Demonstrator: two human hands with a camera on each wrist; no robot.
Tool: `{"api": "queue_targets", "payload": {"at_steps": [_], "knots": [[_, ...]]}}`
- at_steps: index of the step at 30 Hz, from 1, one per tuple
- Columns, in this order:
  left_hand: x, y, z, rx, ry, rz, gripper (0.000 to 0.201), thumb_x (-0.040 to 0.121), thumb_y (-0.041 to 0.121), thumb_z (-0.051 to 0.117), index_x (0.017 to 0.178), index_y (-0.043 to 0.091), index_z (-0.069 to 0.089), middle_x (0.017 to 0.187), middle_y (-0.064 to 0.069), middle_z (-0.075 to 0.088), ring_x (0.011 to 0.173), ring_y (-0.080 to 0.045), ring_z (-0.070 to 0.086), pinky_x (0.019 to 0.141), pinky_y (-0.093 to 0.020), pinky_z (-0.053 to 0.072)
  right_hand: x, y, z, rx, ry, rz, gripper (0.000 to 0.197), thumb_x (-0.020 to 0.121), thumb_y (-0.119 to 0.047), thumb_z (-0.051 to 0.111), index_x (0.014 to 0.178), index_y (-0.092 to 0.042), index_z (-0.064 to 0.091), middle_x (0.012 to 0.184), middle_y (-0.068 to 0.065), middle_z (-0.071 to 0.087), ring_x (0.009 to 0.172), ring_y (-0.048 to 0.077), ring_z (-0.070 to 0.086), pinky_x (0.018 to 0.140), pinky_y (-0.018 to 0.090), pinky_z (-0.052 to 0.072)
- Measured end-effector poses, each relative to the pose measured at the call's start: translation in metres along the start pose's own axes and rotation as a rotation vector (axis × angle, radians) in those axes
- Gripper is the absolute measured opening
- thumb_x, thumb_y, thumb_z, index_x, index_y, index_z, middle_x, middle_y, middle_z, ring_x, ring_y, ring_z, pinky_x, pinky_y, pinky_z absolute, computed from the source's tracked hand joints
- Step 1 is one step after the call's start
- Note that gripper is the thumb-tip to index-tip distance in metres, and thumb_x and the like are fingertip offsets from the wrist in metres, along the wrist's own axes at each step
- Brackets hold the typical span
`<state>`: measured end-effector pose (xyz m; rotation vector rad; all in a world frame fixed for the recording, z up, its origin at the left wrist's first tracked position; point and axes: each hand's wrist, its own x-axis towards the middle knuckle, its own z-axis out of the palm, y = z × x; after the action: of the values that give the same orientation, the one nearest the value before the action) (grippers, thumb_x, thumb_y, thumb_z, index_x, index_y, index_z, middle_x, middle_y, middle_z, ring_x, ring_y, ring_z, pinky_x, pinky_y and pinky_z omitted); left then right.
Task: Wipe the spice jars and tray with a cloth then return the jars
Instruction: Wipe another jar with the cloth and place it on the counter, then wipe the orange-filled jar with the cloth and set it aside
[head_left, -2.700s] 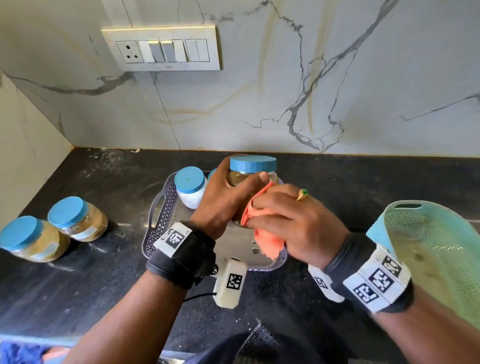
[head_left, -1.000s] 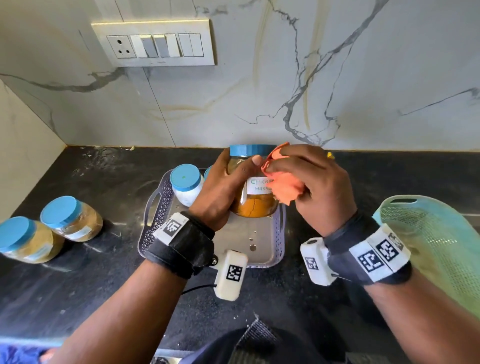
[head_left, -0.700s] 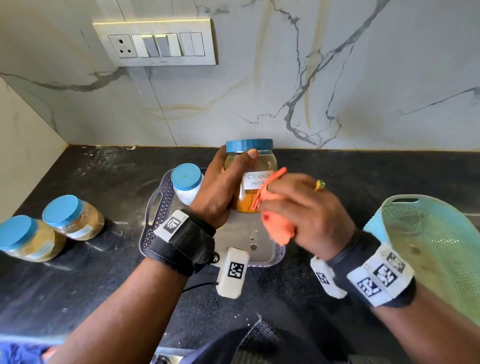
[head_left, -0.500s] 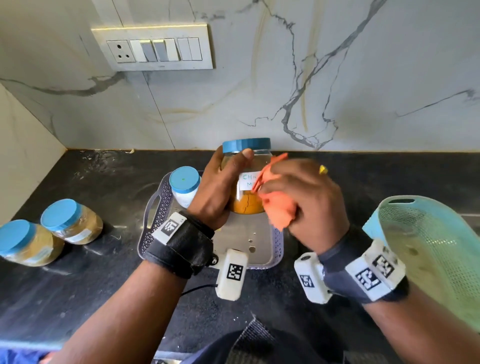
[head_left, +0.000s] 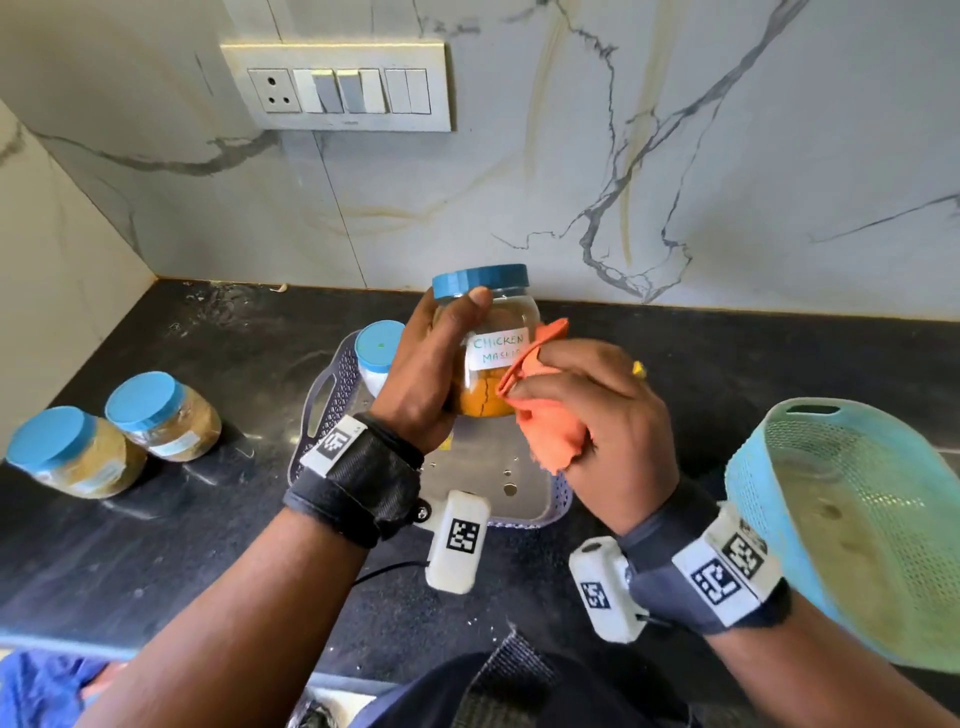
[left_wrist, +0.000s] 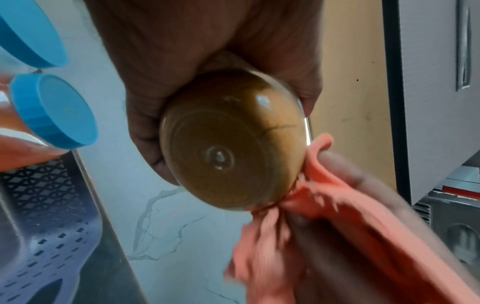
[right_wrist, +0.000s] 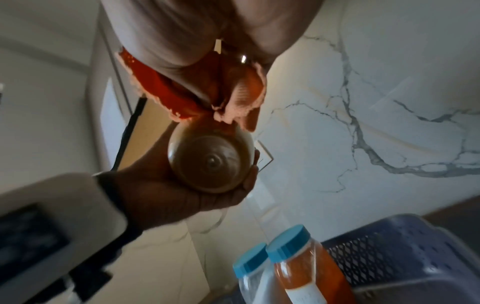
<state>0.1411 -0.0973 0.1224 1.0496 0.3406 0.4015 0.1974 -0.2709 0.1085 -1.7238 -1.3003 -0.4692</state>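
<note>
So this is mid-wipe on one of the spice jars. The left hand (head_left: 423, 364) has its fingers and thumb wrapped round the jar (head_left: 488, 353), held up in the air above the tray (head_left: 332, 410), roughly dead centre of the head view. The right hand (head_left: 592, 415) has the orange cloth (head_left: 545, 415) bunched up in a curled grip and pressed against the jar's side at about 4 o'clock from the label.

The jar's standing upright, long axis vertical, blue lid (head_left: 480, 280) pointing at 12 o'clock, with the handwritten label facing the camera. From the left wrist view you're looking straight at its round base (left_wrist: 228, 148), with the cloth touching the lower right edge.

Two jars (head_left: 119, 441) sit on the counter out at 9 o'clock, well apart from the tray, and a white-filled jar (head_left: 379, 348) and at least one more are in the tray.

My guess for what's next: turn the jar in the left hand so the cloth reaches the rest of the side, then set it down with the two on the counter. The tray itself doesn't look emptied yet.
</note>
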Motion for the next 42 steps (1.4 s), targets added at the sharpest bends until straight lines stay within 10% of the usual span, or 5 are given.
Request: {"api": "queue_targets", "payload": {"at_steps": [8, 14, 23, 32, 42], "knots": [[-0.020, -0.004, -0.017, 0.101, -0.059, -0.014, 0.100, 0.074, 0.051, 0.084, 0.142, -0.010, 0.044, 0.135, -0.041, 0.053, 0.124, -0.057, 0.054, 0.104, -0.071, 0.044, 0.009, 0.008, -0.002, 0.246, 0.055, 0.151, 0.018, 0.077, 0.006, 0.074, 0.091, -0.005, 0.073, 0.102, 0.008, 0.068, 0.102, 0.016, 0.065, 0.090, 0.032, 0.053], [-0.040, 0.013, -0.040, 0.256, 0.095, 0.122, 0.058, 0.073, 0.045, 0.072, 0.119, 0.011, 0.061, 0.109, -0.010, 0.074, 0.099, -0.025, 0.072, 0.086, -0.044, 0.060, -0.003, -0.008, 0.021, 0.386, -0.073, 0.231, 0.034, 0.078, 0.018, 0.066, 0.100, -0.007, 0.072, 0.107, 0.004, 0.070, 0.106, 0.023, 0.066, 0.092, 0.045, 0.054], [-0.083, 0.044, -0.126, 0.403, 0.192, 0.074, 0.086, 0.067, 0.057, 0.085, 0.134, 0.011, 0.056, 0.123, -0.008, 0.073, 0.113, -0.026, 0.071, 0.096, -0.043, 0.058, 0.006, -0.040, 0.077, 0.382, -0.337, 0.089, 0.037, 0.076, 0.018, 0.072, 0.098, -0.012, 0.076, 0.106, -0.001, 0.071, 0.105, 0.016, 0.066, 0.093, 0.035, 0.054], [-0.086, 0.097, -0.216, 1.082, 0.216, 0.055, 0.064, 0.079, 0.039, 0.084, 0.130, 0.013, 0.058, 0.114, 0.002, 0.067, 0.097, -0.007, 0.067, 0.087, -0.017, 0.055, 0.011, -0.065, 0.114, 0.405, -0.294, 0.143, 0.046, 0.073, 0.025, 0.065, 0.094, -0.014, 0.076, 0.104, -0.002, 0.073, 0.104, 0.019, 0.068, 0.094, 0.040, 0.055], [0.003, 0.131, -0.279, 1.703, 0.052, -0.102, 0.074, 0.075, 0.036, 0.086, 0.137, 0.012, 0.054, 0.130, -0.008, 0.059, 0.112, -0.025, 0.058, 0.090, -0.031, 0.045, 0.005, -0.068, 0.106, 0.331, -0.285, 0.219, 0.047, 0.073, 0.028, 0.066, 0.101, -0.010, 0.074, 0.108, 0.000, 0.071, 0.108, 0.019, 0.067, 0.095, 0.045, 0.055]]}}
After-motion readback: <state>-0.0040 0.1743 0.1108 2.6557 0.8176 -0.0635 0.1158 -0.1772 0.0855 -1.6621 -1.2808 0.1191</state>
